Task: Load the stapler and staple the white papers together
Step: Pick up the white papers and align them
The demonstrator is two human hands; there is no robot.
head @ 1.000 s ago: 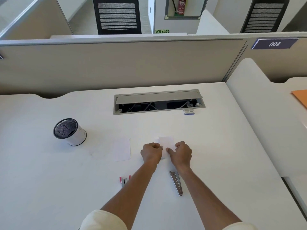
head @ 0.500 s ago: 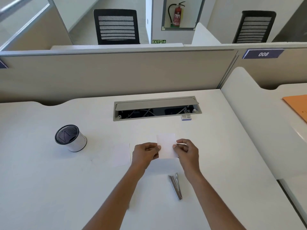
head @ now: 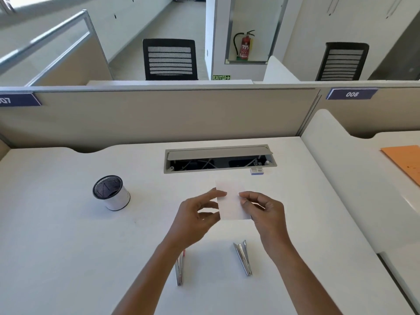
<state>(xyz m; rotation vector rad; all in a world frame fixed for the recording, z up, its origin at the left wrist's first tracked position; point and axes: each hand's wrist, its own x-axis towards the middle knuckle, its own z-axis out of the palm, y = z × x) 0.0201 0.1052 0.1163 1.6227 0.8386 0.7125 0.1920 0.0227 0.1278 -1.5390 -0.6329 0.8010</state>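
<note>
Head camera: we are looking down at a white desk (head: 68, 246), seeing what the person wearing the camera is seeing. Two bare forearms are reaching forward from six o'clock toward the middle of the view.

The left hand (head: 195, 217) and the right hand (head: 266, 212) are holding a small white paper (head: 231, 204) between them, and it appears to be lifted off the desk with its flat side facing us. The left hand is pinching the paper's left edge, with its other fingers loosely spread. The right hand is pinching the right edge, with its fingers curled. We cannot tell whether this is one sheet or several stacked together.

At five o'clock from the paper, a silver stapler (head: 243, 258) is lying on the desk. It is hinged open in a narrow V near the right forearm, and neither hand is touching it. At seven o'clock, a second stapler (head: 179, 269) with a red end is lying partly hidden behind the left forearm.

At twelve o'clock, a grey cable tray (head: 218, 153) is sitting in the desk with its lid propped open. A small box (head: 256, 170) is resting just beside its front edge, at one o'clock from the paper. At nine o'clock, well apart from the hands, a white cup (head: 111, 192) with a dark mesh lining is standing upright. At two o'clock, an orange folder (head: 404, 162) is lying on the neighbouring desk. A beige partition (head: 159, 114) is running across the back.
</note>
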